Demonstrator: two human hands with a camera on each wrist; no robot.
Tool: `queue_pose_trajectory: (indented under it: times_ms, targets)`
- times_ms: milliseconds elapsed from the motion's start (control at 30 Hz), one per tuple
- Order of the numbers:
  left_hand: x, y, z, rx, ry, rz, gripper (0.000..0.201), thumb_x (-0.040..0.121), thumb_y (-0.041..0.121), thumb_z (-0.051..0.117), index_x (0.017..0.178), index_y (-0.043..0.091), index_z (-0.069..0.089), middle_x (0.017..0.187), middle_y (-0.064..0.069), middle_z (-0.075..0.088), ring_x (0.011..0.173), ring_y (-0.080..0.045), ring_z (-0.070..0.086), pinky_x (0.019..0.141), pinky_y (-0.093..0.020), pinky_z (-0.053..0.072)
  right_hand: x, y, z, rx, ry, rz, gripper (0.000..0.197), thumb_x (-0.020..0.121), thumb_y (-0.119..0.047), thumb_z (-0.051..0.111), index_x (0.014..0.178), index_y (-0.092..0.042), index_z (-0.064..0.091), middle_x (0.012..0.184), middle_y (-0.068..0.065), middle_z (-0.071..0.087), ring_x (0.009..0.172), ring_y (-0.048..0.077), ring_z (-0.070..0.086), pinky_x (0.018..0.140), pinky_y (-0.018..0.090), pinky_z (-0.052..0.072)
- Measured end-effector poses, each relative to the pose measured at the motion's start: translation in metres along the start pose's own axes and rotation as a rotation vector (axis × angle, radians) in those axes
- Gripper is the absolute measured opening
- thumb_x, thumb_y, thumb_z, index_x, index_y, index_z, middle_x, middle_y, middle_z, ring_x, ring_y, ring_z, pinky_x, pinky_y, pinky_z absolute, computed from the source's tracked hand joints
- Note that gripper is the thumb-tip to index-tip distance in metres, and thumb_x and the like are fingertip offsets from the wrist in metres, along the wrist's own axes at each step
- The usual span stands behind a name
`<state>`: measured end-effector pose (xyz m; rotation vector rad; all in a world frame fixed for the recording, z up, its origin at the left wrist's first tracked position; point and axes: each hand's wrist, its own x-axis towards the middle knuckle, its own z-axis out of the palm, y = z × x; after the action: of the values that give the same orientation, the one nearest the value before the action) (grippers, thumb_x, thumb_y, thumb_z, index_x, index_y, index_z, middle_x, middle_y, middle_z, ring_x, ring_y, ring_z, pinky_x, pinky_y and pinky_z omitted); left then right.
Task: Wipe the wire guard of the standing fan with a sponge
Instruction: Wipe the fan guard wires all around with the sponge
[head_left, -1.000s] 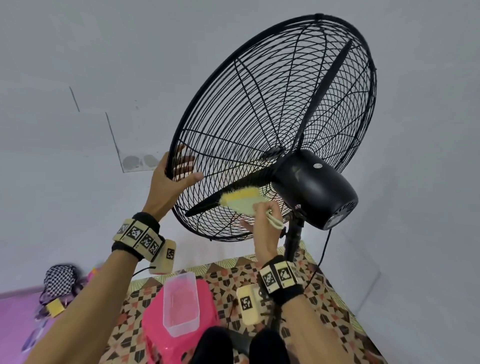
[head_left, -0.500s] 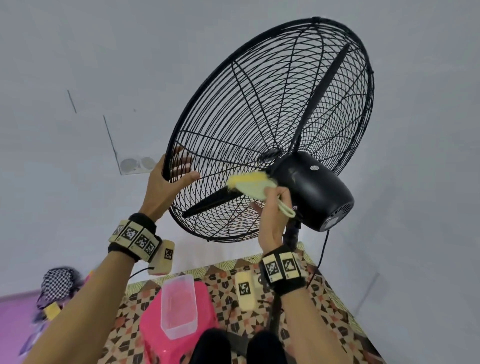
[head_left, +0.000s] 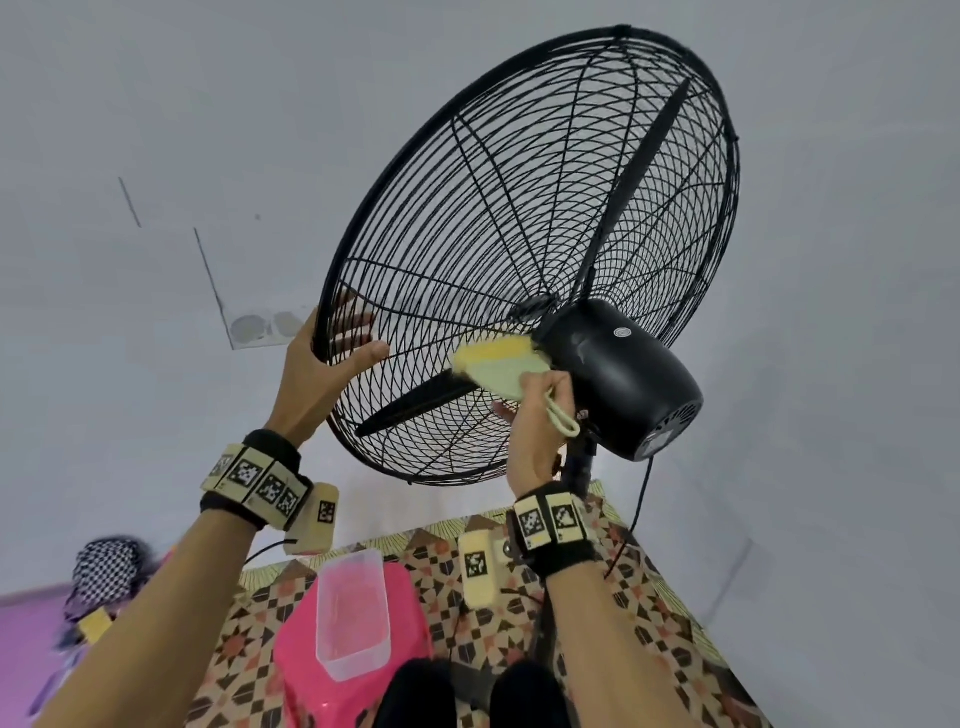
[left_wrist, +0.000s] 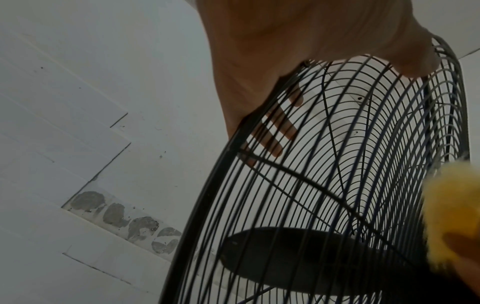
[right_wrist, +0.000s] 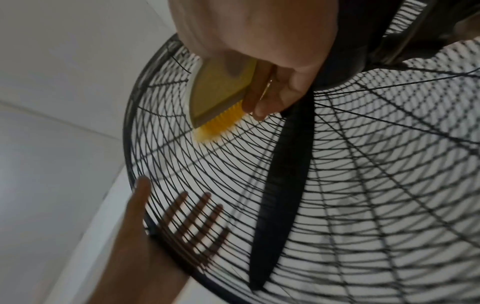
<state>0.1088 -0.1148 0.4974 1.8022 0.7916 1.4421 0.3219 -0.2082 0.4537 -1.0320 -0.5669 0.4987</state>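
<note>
The standing fan's black wire guard (head_left: 483, 218) tilts up in front of me. My left hand (head_left: 322, 364) holds its lower left rim, thumb on the near side and fingers behind the wires (right_wrist: 197, 214). My right hand (head_left: 540, 415) grips a yellow sponge (head_left: 498, 364) with a pale back and a loop cord. Its yellow face presses on the back wires beside the black motor housing (head_left: 618, 374). In the right wrist view the sponge (right_wrist: 221, 90) touches the guard (right_wrist: 363, 185) left of a black blade (right_wrist: 283, 185). The left wrist view shows the left hand (left_wrist: 285, 51) on the rim (left_wrist: 207, 195) and the sponge (left_wrist: 451, 205) at the right edge.
A pink stool (head_left: 306, 670) with a clear plastic container (head_left: 353, 613) on it stands below, on a patterned mat (head_left: 649, 613). The fan's pole (head_left: 576, 467) and cord (head_left: 636, 509) run down behind my right wrist. Grey walls close in behind and to the right.
My right hand has slid the sponge up and to the right along the guard, from the lower wires to beside the motor housing. The left hand has kept its hold on the rim.
</note>
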Motion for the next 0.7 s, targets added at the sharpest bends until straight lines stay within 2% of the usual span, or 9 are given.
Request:
queue_pose_trajectory:
  times_ms: [100, 167, 233, 300, 400, 467, 567, 633, 700]
  targets:
    - [-0.002, -0.003, -0.003, 0.005, 0.005, -0.016, 0.095, 0.069, 0.071, 0.084, 0.146, 0.025, 0.053, 0.133, 0.005, 0.070, 0.123, -0.012, 0.066, 0.111, -0.055, 0.049, -0.013, 0.014, -0.008, -0.084, -0.039, 0.076, 0.014, 0.095, -0.013, 0.059, 0.092, -0.004, 0.048, 0.089, 0.000, 0.063, 0.080, 0.021, 0.060, 0.070, 0.047, 0.058]
    - [-0.003, -0.003, -0.002, 0.010, 0.001, -0.015, 0.094, 0.069, 0.071, 0.084, 0.145, 0.026, 0.054, 0.132, 0.005, 0.070, 0.123, -0.011, 0.066, 0.110, -0.054, 0.049, -0.013, 0.010, -0.013, -0.070, -0.035, 0.032, 0.017, 0.095, -0.014, 0.061, 0.087, -0.008, 0.047, 0.087, -0.003, 0.063, 0.079, 0.016, 0.060, 0.072, 0.047, 0.057]
    - [-0.004, -0.001, 0.000, 0.013, -0.004, -0.013, 0.090, 0.070, 0.067, 0.084, 0.144, 0.027, 0.054, 0.132, 0.004, 0.070, 0.122, -0.010, 0.066, 0.110, -0.052, 0.050, -0.004, 0.000, -0.012, -0.030, -0.014, -0.030, 0.019, 0.097, -0.014, 0.062, 0.086, -0.010, 0.046, 0.082, -0.013, 0.065, 0.077, 0.007, 0.062, 0.068, 0.039, 0.056]
    - [-0.003, -0.001, 0.000, 0.011, 0.000, -0.009, 0.087, 0.072, 0.061, 0.083, 0.145, 0.027, 0.053, 0.132, 0.004, 0.070, 0.121, -0.009, 0.066, 0.110, -0.049, 0.050, 0.002, -0.005, -0.007, -0.014, -0.004, -0.078, 0.021, 0.098, -0.016, 0.062, 0.087, -0.009, 0.045, 0.080, -0.015, 0.063, 0.072, 0.002, 0.060, 0.065, 0.036, 0.055]
    - [-0.003, -0.003, 0.000, -0.014, 0.005, -0.020, 0.086, 0.072, 0.058, 0.084, 0.144, 0.024, 0.054, 0.132, 0.003, 0.070, 0.122, -0.011, 0.067, 0.109, -0.053, 0.050, -0.004, 0.007, -0.008, -0.039, -0.052, 0.042, 0.015, 0.099, -0.013, 0.057, 0.091, -0.008, 0.046, 0.099, 0.000, 0.065, 0.079, 0.011, 0.066, 0.064, 0.039, 0.057]
    - [-0.004, -0.004, -0.001, -0.035, 0.017, -0.024, 0.082, 0.071, 0.056, 0.085, 0.142, 0.026, 0.056, 0.132, 0.002, 0.070, 0.121, -0.012, 0.067, 0.110, -0.053, 0.050, -0.009, 0.016, -0.016, -0.066, -0.115, 0.107, 0.011, 0.099, -0.013, 0.056, 0.093, -0.010, 0.048, 0.108, 0.009, 0.070, 0.081, 0.024, 0.075, 0.056, 0.033, 0.053]
    - [-0.005, -0.001, 0.001, -0.029, 0.014, -0.010, 0.072, 0.072, 0.055, 0.085, 0.135, 0.034, 0.058, 0.131, 0.003, 0.071, 0.120, -0.012, 0.068, 0.109, -0.051, 0.051, -0.003, 0.000, -0.021, -0.008, -0.101, 0.031, 0.013, 0.100, -0.014, 0.058, 0.093, -0.007, 0.049, 0.111, 0.008, 0.071, 0.081, 0.032, 0.076, 0.050, 0.025, 0.048]
    - [-0.005, 0.001, 0.003, -0.021, 0.006, 0.001, 0.068, 0.072, 0.055, 0.084, 0.133, 0.037, 0.059, 0.129, 0.005, 0.071, 0.120, -0.010, 0.067, 0.109, -0.049, 0.051, 0.006, -0.011, -0.016, 0.042, -0.041, -0.049, 0.017, 0.098, -0.017, 0.060, 0.091, -0.008, 0.049, 0.109, 0.004, 0.069, 0.091, 0.034, 0.072, 0.055, 0.027, 0.051]
    - [-0.004, 0.001, 0.003, -0.025, 0.000, 0.002, 0.071, 0.073, 0.055, 0.085, 0.136, 0.035, 0.058, 0.130, 0.005, 0.071, 0.121, -0.010, 0.067, 0.110, -0.051, 0.051, 0.010, -0.013, -0.009, 0.098, -0.025, -0.033, 0.017, 0.094, -0.019, 0.061, 0.086, -0.013, 0.048, 0.108, 0.006, 0.067, 0.096, 0.037, 0.069, 0.057, 0.031, 0.053]
